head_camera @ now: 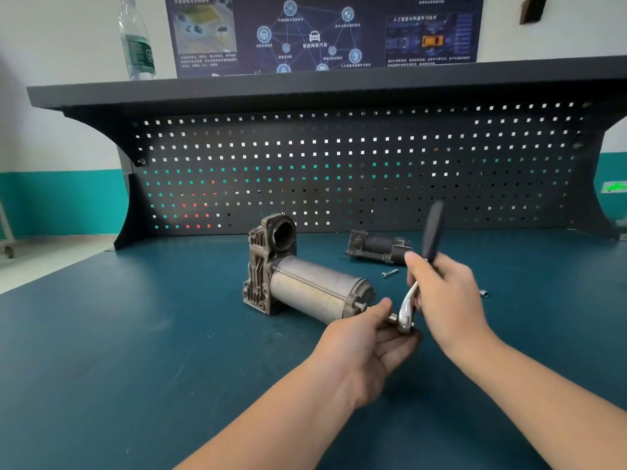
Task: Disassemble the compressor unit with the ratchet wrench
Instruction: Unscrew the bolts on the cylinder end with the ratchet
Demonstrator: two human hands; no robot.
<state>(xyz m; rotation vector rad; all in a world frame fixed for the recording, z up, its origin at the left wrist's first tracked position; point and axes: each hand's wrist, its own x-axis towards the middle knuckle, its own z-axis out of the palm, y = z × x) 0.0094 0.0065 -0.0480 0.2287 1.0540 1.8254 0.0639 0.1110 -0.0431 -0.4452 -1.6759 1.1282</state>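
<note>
The right hand (441, 286) is gripping the chrome ratchet wrench with the black handle (412, 300), fingers curled round the shank just below the grip; the handle is pointing up and away, blurred. The left hand (369, 337) is cupping the wrench head from below, thumb on top and fingers under it, pinching the head and what appears to be a socket there. The wrench head is sitting just beside the near end cap of the grey cylindrical metal compressor unit (305, 286), which is lying on the dark teal workbench surface (135, 334). The unit's long axis is running from the hands away to the left, ending at the ribbed cast housing with the round opening. Both hands are near that end cap; the left is nearer. Whether the socket is seated on a fastener cannot be told. A loose silver bolt (389, 273) and a second, dark compressor part (378, 247) are lying farther back.
</note>
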